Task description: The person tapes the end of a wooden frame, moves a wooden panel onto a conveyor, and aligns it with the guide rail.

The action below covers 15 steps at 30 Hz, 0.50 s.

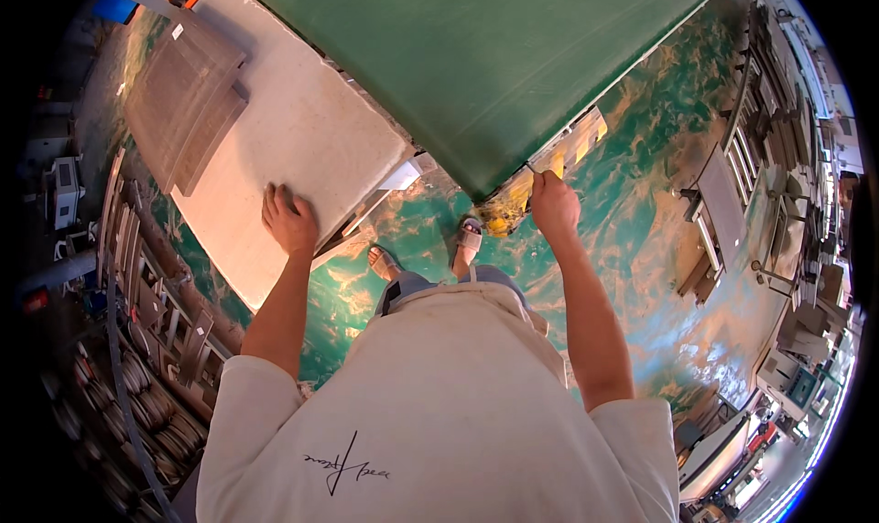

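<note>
Left hand: we are finding the left hand (289, 219) resting palm down on the pale table (284, 111), fingers loosely spread, holding nothing that we are able to see.
Right hand: we are seeing the right hand (555, 203) curling narrow, apparently closing on a thin piece (530, 167) whose kind we are not making out.
Thin piece: it is sticking out of the right fingers at the edge of the green surface (476, 47), near its closest corner.
Yellow-and-black side: this marked side (504, 219) is showing beneath that corner.
Brown panels: the panels (183, 102) are already lying stacked on the pale table, beyond the left hand.
Progress at green edge: we are judging the handwork there unfinished, as the right hand is occupying it; how much is remaining, we are not able to tell.
</note>
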### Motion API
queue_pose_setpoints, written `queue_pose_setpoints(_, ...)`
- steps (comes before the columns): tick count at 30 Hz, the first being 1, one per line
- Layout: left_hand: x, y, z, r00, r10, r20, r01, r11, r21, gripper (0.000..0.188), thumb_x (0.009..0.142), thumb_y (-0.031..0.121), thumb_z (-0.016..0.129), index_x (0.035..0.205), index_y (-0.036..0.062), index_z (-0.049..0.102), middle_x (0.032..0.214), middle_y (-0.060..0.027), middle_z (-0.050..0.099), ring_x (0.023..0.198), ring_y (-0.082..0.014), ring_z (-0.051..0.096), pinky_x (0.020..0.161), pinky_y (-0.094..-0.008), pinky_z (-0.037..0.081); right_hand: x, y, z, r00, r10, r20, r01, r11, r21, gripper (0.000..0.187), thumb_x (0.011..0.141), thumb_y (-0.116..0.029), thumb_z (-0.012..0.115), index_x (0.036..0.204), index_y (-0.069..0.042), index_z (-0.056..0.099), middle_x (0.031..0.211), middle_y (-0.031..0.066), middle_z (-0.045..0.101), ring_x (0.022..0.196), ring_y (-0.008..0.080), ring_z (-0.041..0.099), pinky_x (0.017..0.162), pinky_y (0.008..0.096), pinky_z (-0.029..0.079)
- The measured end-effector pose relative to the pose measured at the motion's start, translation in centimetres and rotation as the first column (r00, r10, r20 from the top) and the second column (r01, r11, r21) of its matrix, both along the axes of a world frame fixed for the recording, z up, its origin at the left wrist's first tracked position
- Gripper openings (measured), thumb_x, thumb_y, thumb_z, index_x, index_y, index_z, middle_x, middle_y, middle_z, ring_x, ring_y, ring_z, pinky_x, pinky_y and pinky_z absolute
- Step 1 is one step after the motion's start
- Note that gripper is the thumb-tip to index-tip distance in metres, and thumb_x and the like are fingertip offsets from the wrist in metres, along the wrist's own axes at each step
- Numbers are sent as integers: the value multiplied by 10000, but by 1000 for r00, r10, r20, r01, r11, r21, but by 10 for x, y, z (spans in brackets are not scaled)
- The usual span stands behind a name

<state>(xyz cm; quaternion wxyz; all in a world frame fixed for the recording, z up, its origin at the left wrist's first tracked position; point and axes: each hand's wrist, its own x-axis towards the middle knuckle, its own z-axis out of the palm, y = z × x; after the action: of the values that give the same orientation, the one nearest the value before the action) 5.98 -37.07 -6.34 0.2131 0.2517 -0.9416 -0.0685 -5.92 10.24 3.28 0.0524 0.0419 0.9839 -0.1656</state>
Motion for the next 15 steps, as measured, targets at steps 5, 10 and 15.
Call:
queue_pose_setpoints(5, 0, -2, 1, 1000, -6, 4, 5, 1000, 31, 437, 982, 271, 561, 1379, 90, 564, 1551, -144, 497, 1447, -345, 419, 1209, -503, 275, -15, 2, 13, 981, 156, 113, -170, 976, 135, 330, 1055, -332, 499, 945, -66, 660, 838, 222, 729, 806, 430, 724, 715, 535, 581)
queue_pose_setpoints(10, 1, -4, 1, 1000, -2, 17, 2, 999, 34, 440, 985, 276, 556, 1384, 92, 561, 1551, -139, 497, 1451, -336, 414, 1212, -498, 273, -23, -2, 7, 977, 174, 125, -195, 965, 175, 351, 1049, -353, 517, 923, -67, 677, 844, 227, 722, 795, 445, 705, 712, 551, 563)
queue_pose_setpoints(15, 0, -3, -4, 1000, 0, 5, 0, 1000, 7, 436, 992, 286, 553, 1389, 104, 566, 1553, -128, 503, 1449, -329, 425, 1206, -488, 285, -30, 8, 5, 955, 252, 153, -282, 934, 218, 360, 1047, -360, 525, 925, -62, 686, 867, 219, 727, 813, 429, 711, 729, 547, 567)
